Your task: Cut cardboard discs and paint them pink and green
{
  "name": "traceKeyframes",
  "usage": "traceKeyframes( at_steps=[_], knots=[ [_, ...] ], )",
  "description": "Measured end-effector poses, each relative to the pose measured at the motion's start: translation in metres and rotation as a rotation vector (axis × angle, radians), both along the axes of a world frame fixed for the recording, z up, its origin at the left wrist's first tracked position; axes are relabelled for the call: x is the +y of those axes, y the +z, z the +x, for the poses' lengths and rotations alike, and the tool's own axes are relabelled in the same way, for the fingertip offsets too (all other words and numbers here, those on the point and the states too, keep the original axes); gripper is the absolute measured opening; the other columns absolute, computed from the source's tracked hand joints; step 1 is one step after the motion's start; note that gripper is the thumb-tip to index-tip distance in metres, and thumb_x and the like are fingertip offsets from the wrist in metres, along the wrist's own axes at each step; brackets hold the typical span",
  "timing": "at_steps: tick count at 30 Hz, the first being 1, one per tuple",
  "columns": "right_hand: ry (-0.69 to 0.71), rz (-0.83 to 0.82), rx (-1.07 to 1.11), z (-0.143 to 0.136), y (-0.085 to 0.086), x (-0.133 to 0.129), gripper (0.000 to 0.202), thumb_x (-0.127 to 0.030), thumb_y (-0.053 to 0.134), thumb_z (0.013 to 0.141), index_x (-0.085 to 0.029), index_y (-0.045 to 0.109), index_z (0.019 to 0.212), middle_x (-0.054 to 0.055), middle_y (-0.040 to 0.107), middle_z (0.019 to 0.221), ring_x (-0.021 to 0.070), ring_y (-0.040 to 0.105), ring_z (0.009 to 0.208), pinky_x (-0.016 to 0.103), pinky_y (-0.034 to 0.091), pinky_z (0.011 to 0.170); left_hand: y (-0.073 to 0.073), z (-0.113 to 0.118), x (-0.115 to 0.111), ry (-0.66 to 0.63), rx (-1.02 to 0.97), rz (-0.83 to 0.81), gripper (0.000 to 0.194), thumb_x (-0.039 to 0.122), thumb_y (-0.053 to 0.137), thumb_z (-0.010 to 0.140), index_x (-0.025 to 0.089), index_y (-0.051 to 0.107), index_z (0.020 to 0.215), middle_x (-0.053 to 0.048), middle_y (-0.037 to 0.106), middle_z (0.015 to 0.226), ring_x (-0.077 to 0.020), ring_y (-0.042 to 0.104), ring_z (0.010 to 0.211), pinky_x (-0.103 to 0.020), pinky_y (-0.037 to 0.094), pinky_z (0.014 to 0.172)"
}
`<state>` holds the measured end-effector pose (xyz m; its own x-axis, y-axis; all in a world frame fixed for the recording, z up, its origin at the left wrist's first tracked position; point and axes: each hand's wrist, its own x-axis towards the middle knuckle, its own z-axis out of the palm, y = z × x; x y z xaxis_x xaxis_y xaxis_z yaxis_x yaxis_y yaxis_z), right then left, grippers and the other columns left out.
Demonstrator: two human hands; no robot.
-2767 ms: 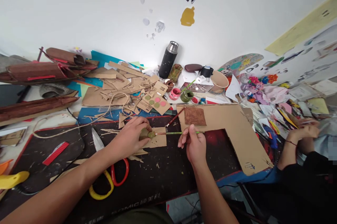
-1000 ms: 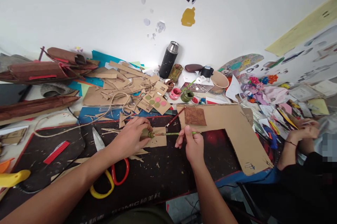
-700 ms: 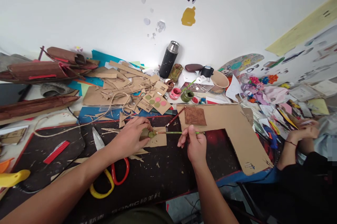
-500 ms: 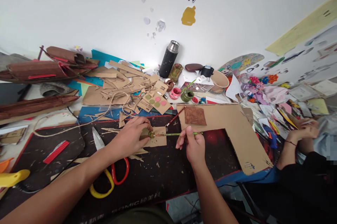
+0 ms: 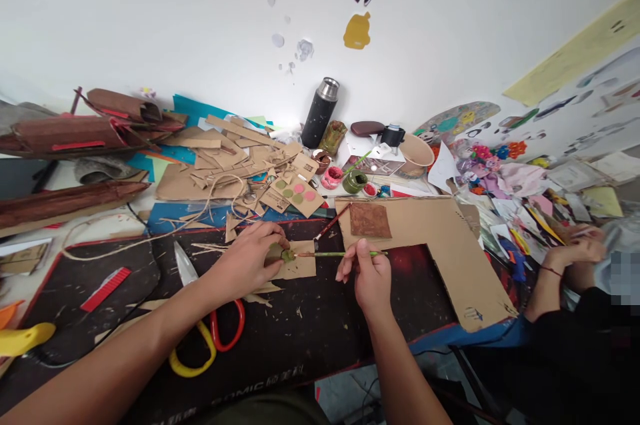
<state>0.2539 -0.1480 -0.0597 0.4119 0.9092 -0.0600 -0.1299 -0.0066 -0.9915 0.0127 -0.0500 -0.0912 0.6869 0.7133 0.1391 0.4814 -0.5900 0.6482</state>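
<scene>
My right hand (image 5: 369,272) is closed around a thin green paintbrush (image 5: 325,254), held nearly level with its tip pointing left. The tip meets a small green-painted patch (image 5: 289,256) on a cardboard square (image 5: 305,264). My left hand (image 5: 260,252) rests over the left part of that square, fingers curved, thumb and fingertips on either side of the green patch; whether they pinch a small piece is hidden. A second, dark red brush (image 5: 333,223) lies just beyond. Behind are open jars of green paint (image 5: 355,180) and pink paint (image 5: 332,177).
Scissors (image 5: 207,338) lie left of the square, partly under my left forearm. A large cardboard sheet (image 5: 450,258) and brown-painted piece (image 5: 371,220) are on the right. Behind stand cardboard scraps (image 5: 240,152) and a thermos (image 5: 321,112). Another person's hands (image 5: 575,252) are at far right.
The brush in my right hand has shifted very slightly, its tip now against the green patch. My left hand has stayed where it was.
</scene>
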Motion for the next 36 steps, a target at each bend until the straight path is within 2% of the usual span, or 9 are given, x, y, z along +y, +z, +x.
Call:
traceKeyframes(
  at_steps=[4,7,13,16,20,24,33,36],
  knots=[
    [0.023,-0.021,-0.032,-0.0017,-0.0007,0.0009,0.053,-0.067,0.068,0.093,-0.018,0.066,0.072,-0.002,0.058,0.047,0.0147,0.063,0.039,0.021,0.041,0.038,-0.0008,-0.0001,0.0006,-0.001,0.0,0.0,0.016,0.028,0.063,0.089,0.025,0.071,0.103,-0.007,0.065,0.121,-0.0308,0.059,0.118,-0.047,0.045,0.106],
    [-0.037,-0.01,-0.031,0.0007,-0.0012,0.0011,0.053,-0.067,0.068,0.093,-0.019,0.065,0.073,-0.003,0.058,0.048,0.0145,0.062,0.039,0.021,0.042,0.038,-0.0007,-0.0004,0.0011,-0.001,0.006,0.003,0.02,0.028,0.064,0.088,0.025,0.072,0.106,-0.007,0.065,0.122,-0.0312,0.059,0.118,-0.047,0.046,0.107],
    [-0.084,-0.006,0.014,0.0065,-0.0021,-0.0008,0.053,-0.067,0.069,0.092,-0.019,0.064,0.073,-0.003,0.057,0.048,0.015,0.062,0.039,0.021,0.041,0.037,0.003,-0.0017,0.002,-0.06,-0.063,-0.004,0.037,0.02,0.051,0.092,0.026,0.072,0.121,-0.008,0.067,0.122,-0.0291,0.06,0.119,-0.046,0.047,0.108],
    [-0.08,-0.002,0.019,0.006,-0.0027,-0.0009,0.051,-0.066,0.068,0.094,-0.019,0.064,0.073,-0.003,0.057,0.049,0.0148,0.062,0.039,0.021,0.041,0.037,0.0058,-0.0018,0.001,-0.037,-0.094,-0.03,0.035,0.026,0.052,0.095,0.024,0.067,0.127,-0.009,0.067,0.126,-0.03,0.06,0.122,-0.047,0.047,0.108],
    [-0.071,0.007,0.039,0.0044,-0.0027,0.0007,0.051,-0.065,0.068,0.094,-0.019,0.065,0.073,-0.003,0.057,0.049,0.0147,0.062,0.04,0.021,0.041,0.037,0.0067,-0.0006,-0.0013,0.02,-0.053,-0.029,0.028,0.038,0.066,0.091,0.022,0.063,0.114,-0.009,0.066,0.121,-0.0316,0.06,0.117,-0.047,0.049,0.104],
    [-0.066,0.011,0.067,0.0038,-0.0026,0.0016,0.051,-0.065,0.07,0.093,-0.018,0.065,0.073,-0.004,0.057,0.048,0.0143,0.062,0.039,0.02,0.04,0.036,0.003,0.0009,-0.0017,0.024,-0.018,-0.005,0.017,0.033,0.065,0.091,0.023,0.063,0.105,-0.008,0.064,0.117,-0.031,0.059,0.114,-0.046,0.048,0.104],
    [-0.002,-0.017,0.032,-0.0018,-0.0061,0.0022,0.052,-0.065,0.069,0.094,-0.018,0.066,0.073,-0.003,0.057,0.047,0.0144,0.061,0.038,0.021,0.04,0.037,-0.0008,0.0012,-0.0003,0.018,-0.046,-0.013,0.015,0.031,0.064,0.092,0.024,0.067,0.104,-0.008,0.065,0.118,-0.0303,0.059,0.116,-0.047,0.046,0.107],
    [-0.026,-0.027,-0.012,-0.0026,-0.0054,0.0035,0.053,-0.068,0.069,0.092,-0.018,0.066,0.073,-0.003,0.057,0.047,0.0145,0.061,0.038,0.021,0.041,0.037,-0.0006,0.0015,-0.0005,0.027,-0.045,-0.007,0.015,0.031,0.065,0.09,0.024,0.068,0.104,-0.008,0.066,0.118,-0.0306,0.06,0.115,-0.047,0.047,0.106]
  ],
)
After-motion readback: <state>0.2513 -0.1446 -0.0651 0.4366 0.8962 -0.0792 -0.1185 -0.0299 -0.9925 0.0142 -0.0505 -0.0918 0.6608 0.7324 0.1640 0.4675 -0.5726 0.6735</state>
